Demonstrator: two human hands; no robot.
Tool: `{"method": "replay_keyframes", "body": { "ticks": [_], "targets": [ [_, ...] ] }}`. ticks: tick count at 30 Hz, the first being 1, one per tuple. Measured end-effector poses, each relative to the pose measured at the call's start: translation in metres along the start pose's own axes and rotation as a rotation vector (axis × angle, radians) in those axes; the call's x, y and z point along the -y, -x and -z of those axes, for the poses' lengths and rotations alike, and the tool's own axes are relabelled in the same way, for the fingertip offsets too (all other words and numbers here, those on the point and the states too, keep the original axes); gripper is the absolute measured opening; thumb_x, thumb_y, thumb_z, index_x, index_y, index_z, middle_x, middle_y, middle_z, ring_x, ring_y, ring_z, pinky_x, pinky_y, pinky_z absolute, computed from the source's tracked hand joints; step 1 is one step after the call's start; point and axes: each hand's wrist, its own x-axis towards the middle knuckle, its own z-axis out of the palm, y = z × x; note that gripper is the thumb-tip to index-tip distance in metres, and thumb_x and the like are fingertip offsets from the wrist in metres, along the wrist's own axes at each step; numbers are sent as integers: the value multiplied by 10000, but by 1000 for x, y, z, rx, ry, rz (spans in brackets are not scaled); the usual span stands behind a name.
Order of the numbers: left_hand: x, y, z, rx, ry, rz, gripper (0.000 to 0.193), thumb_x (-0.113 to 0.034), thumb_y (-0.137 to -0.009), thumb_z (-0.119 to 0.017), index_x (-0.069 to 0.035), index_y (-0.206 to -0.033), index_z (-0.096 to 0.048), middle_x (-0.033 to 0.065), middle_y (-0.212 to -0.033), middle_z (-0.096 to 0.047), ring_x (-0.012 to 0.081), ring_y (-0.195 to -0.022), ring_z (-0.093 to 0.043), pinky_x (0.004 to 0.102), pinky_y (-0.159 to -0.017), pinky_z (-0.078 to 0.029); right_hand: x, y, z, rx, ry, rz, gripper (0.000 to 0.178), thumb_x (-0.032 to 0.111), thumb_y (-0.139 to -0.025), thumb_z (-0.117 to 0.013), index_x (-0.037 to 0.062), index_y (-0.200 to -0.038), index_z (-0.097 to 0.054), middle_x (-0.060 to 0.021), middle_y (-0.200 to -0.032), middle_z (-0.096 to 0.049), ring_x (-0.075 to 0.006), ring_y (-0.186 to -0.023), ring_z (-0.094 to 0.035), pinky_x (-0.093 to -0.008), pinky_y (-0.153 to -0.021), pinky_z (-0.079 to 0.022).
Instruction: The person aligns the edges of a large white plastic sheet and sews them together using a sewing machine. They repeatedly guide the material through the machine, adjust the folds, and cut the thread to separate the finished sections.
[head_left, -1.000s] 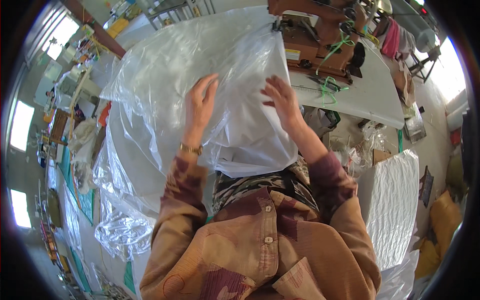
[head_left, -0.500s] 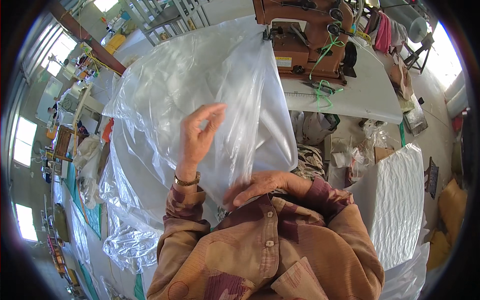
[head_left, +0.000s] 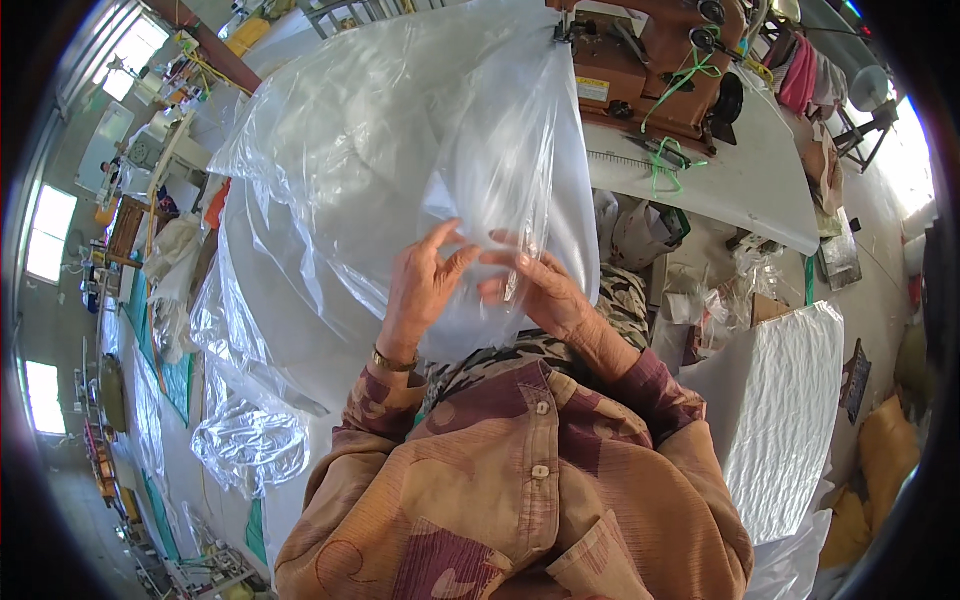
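A large sheet of clear plastic film spreads across the worktable and hangs down toward my lap. My left hand, with a watch at its wrist, is over the film, its thumb and index finger apart. Facing it from the right, my right hand has its fingers spread against a creased strip of the film; they are slightly blurred. Whether any film is pinched there is hard to see. The film's far right edge runs up to a brown sewing machine at the back.
Green string hangs by the machine, above a ruler strip on the tabletop. A silvery foil-like block stands to my right. Crumpled film hangs at the left. A bag sits below the table edge.
My right hand has moved up and forward from beside my waist onto the film. My left hand has shifted slightly right and down. The view has tilted, so the machine sits higher and further right.
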Motion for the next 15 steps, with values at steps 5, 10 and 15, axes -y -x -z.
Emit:
{"method": "replay_keyframes", "body": {
  "ticks": [5,10,15],
  "targets": [
    [13,-1,0,161,436,159,177,-195,-947,-707,-24,-972,-669,-2,-742,-658,42,-571,-549,195,-491,-415,-20,-17,2,-104,102,32,421,276,-929,-729,9,-1225,-593,-57,-956,-655,-141,-735,-642,-285,-640,-530],
    [18,-7,25,58,388,161,158,-169,-939,-709,-33,-871,-665,-47,-650,-574,10,-569,-497,181,-467,-361,-17,-1,10,-236,197,50,217,236,-944,-723,44,-1041,-689,32,-693,-558,-50,-509,-453,-213,-448,-355],
    [27,-12,14,22,-169,-39,153,-135,-912,-712,2,-880,-652,32,-669,-634,170,-549,-573,267,-519,-433,-20,20,1,-272,337,68,182,225,-969,-694,44,-970,-680,52,-605,-512,-33,-471,-415,-210,-420,-320]
  ]
}}
